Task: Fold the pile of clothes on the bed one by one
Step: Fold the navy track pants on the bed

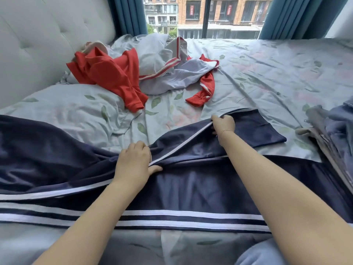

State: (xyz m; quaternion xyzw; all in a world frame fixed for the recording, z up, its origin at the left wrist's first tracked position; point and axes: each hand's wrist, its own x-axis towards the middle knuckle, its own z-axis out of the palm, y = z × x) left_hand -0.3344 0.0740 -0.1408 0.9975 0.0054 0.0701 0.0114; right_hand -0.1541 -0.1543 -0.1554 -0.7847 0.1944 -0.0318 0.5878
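Observation:
Navy track trousers (191,188) with white side stripes lie spread across the near part of the bed. My left hand (134,162) grips a bunched fold of the upper leg along its white stripe. Farther right, my right hand (223,124) pinches the same striped edge near the cuff, which lies flat to the right. A red and grey jacket (172,77) lies crumpled at the back, with a red garment (110,73) beside it near the headboard.
A tufted grey headboard (38,39) runs along the left. Folded denim and grey clothes (332,131) are stacked at the right edge. The leaf-print sheet (267,77) stretches to a window with blue curtains (286,16).

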